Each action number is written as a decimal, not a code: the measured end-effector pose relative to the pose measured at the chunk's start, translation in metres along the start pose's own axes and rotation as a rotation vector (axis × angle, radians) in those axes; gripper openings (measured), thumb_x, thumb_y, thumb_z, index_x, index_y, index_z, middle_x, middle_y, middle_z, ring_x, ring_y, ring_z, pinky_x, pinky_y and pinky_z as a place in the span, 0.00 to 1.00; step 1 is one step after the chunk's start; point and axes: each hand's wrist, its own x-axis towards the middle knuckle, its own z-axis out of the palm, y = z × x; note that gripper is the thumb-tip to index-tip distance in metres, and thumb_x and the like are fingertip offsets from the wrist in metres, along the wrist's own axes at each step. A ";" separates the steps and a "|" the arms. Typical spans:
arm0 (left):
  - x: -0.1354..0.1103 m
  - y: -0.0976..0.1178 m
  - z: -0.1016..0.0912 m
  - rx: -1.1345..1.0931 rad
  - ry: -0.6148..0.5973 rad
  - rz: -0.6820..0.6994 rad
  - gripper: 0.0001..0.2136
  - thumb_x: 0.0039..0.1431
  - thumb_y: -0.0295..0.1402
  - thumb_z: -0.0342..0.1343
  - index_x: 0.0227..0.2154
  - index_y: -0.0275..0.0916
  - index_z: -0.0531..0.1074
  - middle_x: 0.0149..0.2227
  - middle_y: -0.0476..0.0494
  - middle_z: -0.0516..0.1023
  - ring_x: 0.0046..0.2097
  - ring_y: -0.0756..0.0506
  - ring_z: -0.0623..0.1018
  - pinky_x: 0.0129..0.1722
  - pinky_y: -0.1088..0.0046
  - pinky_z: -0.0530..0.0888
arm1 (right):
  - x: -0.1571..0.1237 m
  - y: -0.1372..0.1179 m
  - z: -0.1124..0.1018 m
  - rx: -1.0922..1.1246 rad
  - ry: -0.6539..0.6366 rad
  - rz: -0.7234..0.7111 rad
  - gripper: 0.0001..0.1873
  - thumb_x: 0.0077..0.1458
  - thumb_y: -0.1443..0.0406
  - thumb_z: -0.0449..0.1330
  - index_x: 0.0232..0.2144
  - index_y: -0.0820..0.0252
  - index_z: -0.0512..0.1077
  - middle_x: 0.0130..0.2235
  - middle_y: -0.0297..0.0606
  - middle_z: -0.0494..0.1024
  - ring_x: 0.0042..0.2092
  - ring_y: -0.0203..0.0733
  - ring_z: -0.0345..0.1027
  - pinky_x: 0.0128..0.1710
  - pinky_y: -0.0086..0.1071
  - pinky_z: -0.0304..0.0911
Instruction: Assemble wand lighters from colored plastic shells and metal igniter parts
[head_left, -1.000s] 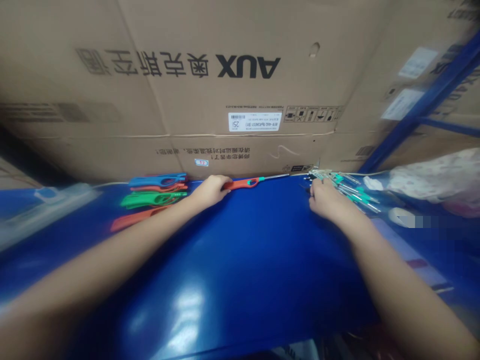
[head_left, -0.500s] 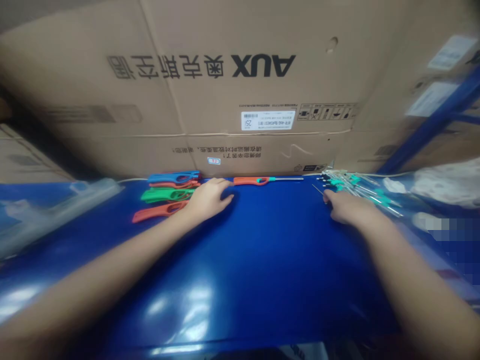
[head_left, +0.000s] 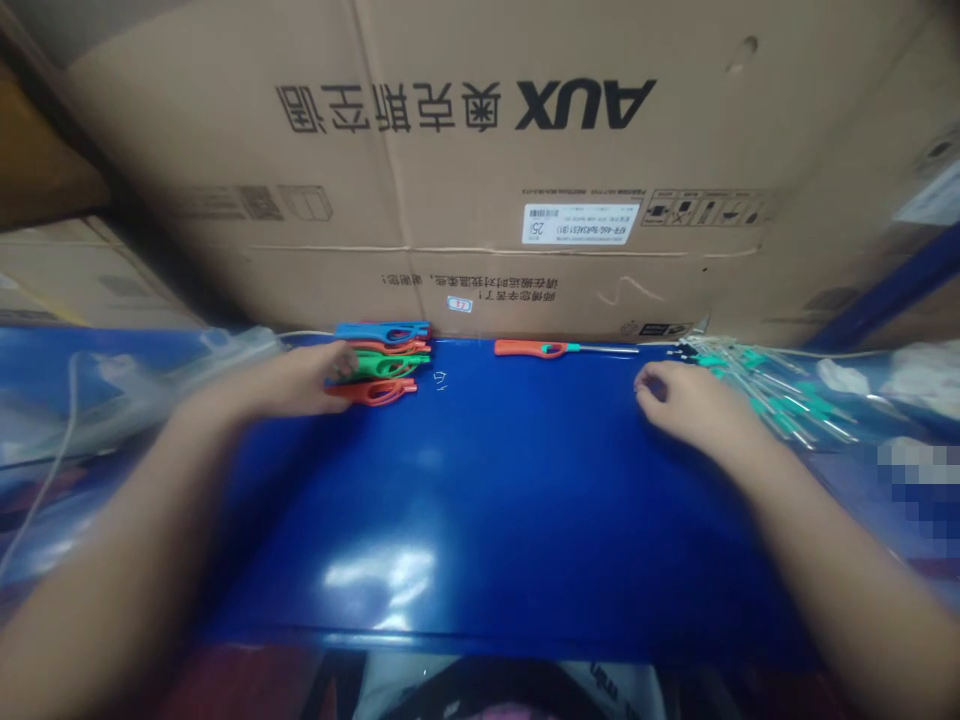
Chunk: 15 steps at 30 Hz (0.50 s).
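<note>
Head view: the orange lighter (head_left: 516,348) with its metal tip lies on the blue worktop (head_left: 487,500), in front of the cardboard box (head_left: 457,190). Left of the lighter, the left hand (head_left: 304,378) rests its fingers on the coloured handles (head_left: 369,363); whether they grip one, I cannot tell. Right of the lighter, the right hand (head_left: 690,402) is curled, thumb near forefinger, its grip unclear, just beside the metal rods with green parts (head_left: 780,392).

The glossy blue tabletop (head_left: 480,500) bears coloured handles (head_left: 375,361), 1 orange lighter (head_left: 519,348) and metal tubes (head_left: 772,392).
</note>
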 end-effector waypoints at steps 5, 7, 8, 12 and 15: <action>-0.003 -0.016 -0.001 0.125 -0.088 -0.106 0.17 0.50 0.32 0.60 0.45 0.36 0.74 0.41 0.46 0.80 0.38 0.45 0.76 0.37 0.77 0.67 | -0.007 -0.016 0.010 0.057 -0.079 -0.116 0.11 0.58 0.59 0.53 0.35 0.52 0.75 0.41 0.36 0.81 0.42 0.48 0.73 0.29 0.33 0.56; -0.003 -0.012 0.000 0.122 -0.133 -0.096 0.14 0.51 0.29 0.58 0.43 0.37 0.76 0.39 0.49 0.80 0.36 0.47 0.75 0.34 0.79 0.65 | -0.008 -0.017 0.013 0.050 -0.090 -0.150 0.11 0.58 0.59 0.53 0.34 0.52 0.75 0.42 0.36 0.80 0.43 0.48 0.73 0.29 0.33 0.56; -0.004 -0.009 0.000 0.121 -0.151 -0.092 0.12 0.52 0.28 0.56 0.40 0.37 0.76 0.36 0.51 0.80 0.34 0.49 0.74 0.33 0.80 0.63 | -0.008 -0.017 0.014 0.048 -0.092 -0.160 0.11 0.59 0.59 0.53 0.34 0.52 0.75 0.42 0.36 0.80 0.43 0.48 0.73 0.29 0.33 0.56; -0.006 -0.001 0.002 0.113 -0.157 -0.133 0.07 0.47 0.24 0.56 0.29 0.37 0.77 0.26 0.54 0.77 0.27 0.50 0.70 0.27 0.79 0.58 | -0.007 -0.015 0.014 0.037 -0.104 -0.171 0.12 0.60 0.58 0.52 0.35 0.52 0.74 0.42 0.36 0.79 0.42 0.47 0.72 0.29 0.33 0.55; -0.006 0.002 0.006 0.080 -0.080 -0.189 0.04 0.42 0.25 0.59 0.23 0.37 0.76 0.19 0.55 0.73 0.23 0.51 0.67 0.26 0.78 0.56 | -0.007 -0.015 0.012 0.028 -0.120 -0.180 0.12 0.60 0.57 0.52 0.36 0.53 0.74 0.42 0.38 0.79 0.41 0.47 0.72 0.29 0.33 0.55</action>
